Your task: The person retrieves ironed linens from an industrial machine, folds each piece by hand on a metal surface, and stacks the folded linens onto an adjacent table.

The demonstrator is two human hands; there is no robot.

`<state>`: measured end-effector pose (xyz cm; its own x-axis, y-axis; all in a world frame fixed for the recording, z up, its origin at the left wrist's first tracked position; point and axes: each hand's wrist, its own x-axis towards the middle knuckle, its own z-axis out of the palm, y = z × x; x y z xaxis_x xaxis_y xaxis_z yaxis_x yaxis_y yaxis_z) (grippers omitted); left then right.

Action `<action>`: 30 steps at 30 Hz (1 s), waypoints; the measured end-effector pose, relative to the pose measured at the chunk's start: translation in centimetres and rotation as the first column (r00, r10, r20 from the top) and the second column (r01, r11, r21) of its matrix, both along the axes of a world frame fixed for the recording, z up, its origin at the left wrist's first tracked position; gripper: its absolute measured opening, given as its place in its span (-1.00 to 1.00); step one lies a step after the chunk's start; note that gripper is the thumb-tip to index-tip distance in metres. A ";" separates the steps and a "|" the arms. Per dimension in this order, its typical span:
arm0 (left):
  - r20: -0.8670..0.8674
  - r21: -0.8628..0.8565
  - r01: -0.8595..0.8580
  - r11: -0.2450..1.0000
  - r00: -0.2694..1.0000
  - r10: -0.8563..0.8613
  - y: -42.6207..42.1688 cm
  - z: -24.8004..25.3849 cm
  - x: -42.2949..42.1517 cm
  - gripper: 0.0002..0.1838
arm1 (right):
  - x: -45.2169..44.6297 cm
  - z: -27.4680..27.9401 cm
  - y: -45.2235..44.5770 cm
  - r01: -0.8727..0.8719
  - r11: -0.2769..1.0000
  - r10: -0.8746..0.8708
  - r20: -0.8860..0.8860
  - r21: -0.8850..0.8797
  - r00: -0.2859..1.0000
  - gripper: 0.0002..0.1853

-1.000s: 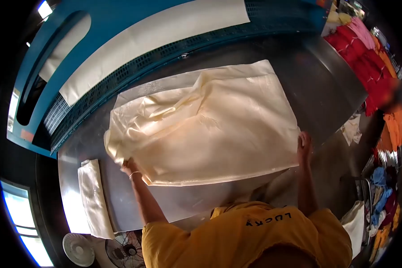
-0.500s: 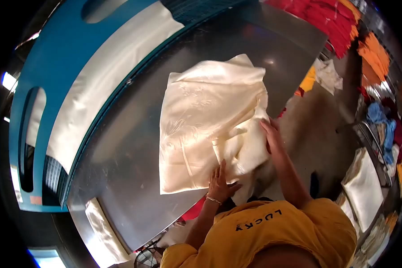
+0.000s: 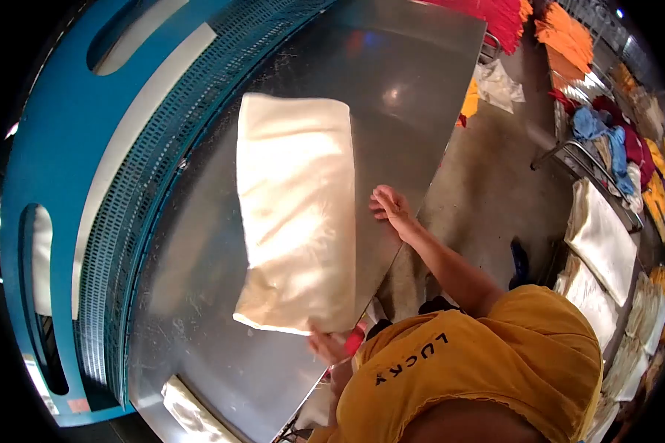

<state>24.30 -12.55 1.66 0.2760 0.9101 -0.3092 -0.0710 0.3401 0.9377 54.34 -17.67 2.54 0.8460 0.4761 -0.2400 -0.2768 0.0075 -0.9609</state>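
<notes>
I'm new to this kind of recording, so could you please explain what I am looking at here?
There is no robot: these are a person's bare hands, and every picture comes from one camera worn on that person's head, looking forward and down. On the metal table lies a folded cream cloth, with a narrower folded cloth near the bottom edge of the view. The left hand is at the large cloth's near edge; its grip is unclear. The right hand is open beside it, holding nothing. A blue-green machine stands along the table's left side.

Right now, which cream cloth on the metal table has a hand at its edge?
The wide folded cloth, with the left hand at its near edge; the narrow cloth lies untouched.
</notes>
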 end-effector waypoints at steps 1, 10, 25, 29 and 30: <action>0.056 -0.016 -0.131 0.991 0.990 0.132 0.5 1.7 -1.1 -0.53 | -0.2 -1.1 0.7 0.007 0.999 -0.010 -0.059 -0.042 0.998 -0.40; 0.095 -0.161 0.353 0.922 0.935 -0.341 8.5 0.0 2.0 -0.68 | -5.3 -1.7 2.4 -0.043 0.993 0.055 -0.101 0.114 0.993 -0.63; 0.047 0.130 0.987 -0.094 -0.100 -0.994 -18.2 10.6 14.1 -0.46 | -16.7 11.8 -46.4 0.976 0.164 -0.896 0.435 0.142 0.088 -0.71; 0.065 0.305 0.877 -0.372 -0.409 -0.910 -31.9 1.3 19.6 -0.65 | -24.5 13.5 -60.0 0.968 0.000 -0.938 0.334 0.252 -0.087 -0.81; 0.068 0.360 0.833 -0.420 -0.473 -0.879 -35.4 -1.9 20.9 -0.68 | -25.9 12.3 -63.3 0.965 -0.053 -0.946 0.298 0.256 -0.131 -0.83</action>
<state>45.18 -47.98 -0.20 0.7165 -0.6951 0.0587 0.0469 0.1320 0.9901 28.42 -80.99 14.80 0.4031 -0.9022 0.1531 0.2609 -0.0470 -0.9642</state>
